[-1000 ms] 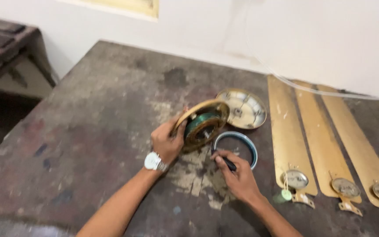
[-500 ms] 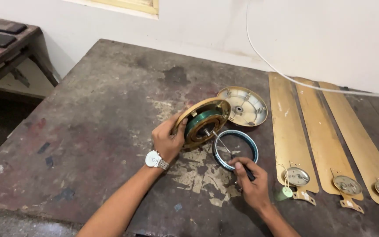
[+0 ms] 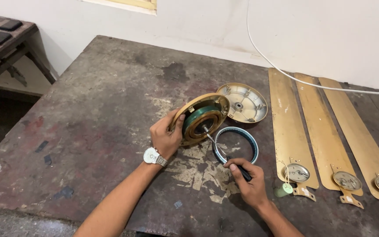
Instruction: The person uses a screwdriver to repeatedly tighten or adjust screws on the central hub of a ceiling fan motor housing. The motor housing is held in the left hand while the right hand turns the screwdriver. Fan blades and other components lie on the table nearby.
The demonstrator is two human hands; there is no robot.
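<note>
Left hand [image 3: 165, 138] fingers gripping one tilted motor housing [image 3: 200, 118], right hand [image 3: 251, 186] fingers clasping one screwdriver [image 3: 224, 153], three fan blades [image 3: 288, 125]

Fan motor [image 3: 200, 119]: gold-rimmed disc with green windings, tilted on edge at frame centre, open face turned right. Screwdriver [image 3: 224, 153]: dark handle, thin metal shaft angled up-left, tip at the motor's hub.

Counts, placed relative to the ring [image 3: 235, 145] on the table [image 3: 88, 114]: 1 ring; 1 motor [image 3: 200, 118] just left of it; 1 cover [image 3: 242, 102] just behind it; 3 blades [image 3: 288, 127] to its right. 1 screwdriver [image 3: 224, 154] crosses it. 2 hands: left [image 3: 165, 137], right [image 3: 248, 184]. 1 watch [image 3: 153, 156]; 1 cable [image 3: 286, 72] behind.
</note>
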